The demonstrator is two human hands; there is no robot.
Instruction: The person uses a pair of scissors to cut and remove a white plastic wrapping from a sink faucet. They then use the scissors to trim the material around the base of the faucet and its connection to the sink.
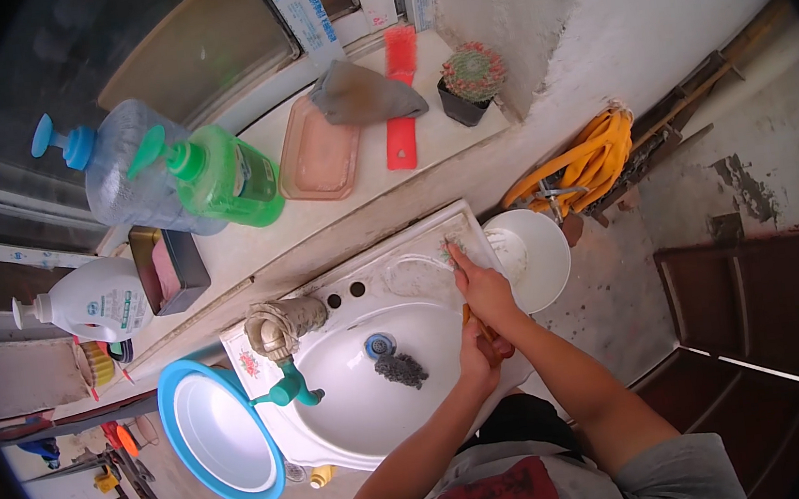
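My right hand (485, 289) reaches over the sink's right rear corner, an extended finger near a printed flower. Its other fingers are bunched, and what they hold, if anything, is hidden. Just nearer, my left hand (479, 356) is closed around a thin orange-brown stick (466, 315), mostly covered by the hands. Both hands are above the right side of the white sink (339, 414). A dark grey scouring pad (401, 370) lies in the basin beside the drain (379, 346). At the sink's left stands a tap with a teal handle (287, 388), its base wrapped in cloth.
A blue-rimmed basin (179, 448) stands left of the sink, a white bucket (547, 258) right. The ledge holds a green soap bottle (246, 183), a pink soap dish (319, 156), a grey cloth (359, 93), a red brush (401, 142) and a cactus (474, 73). A yellow hose (595, 159) hangs right.
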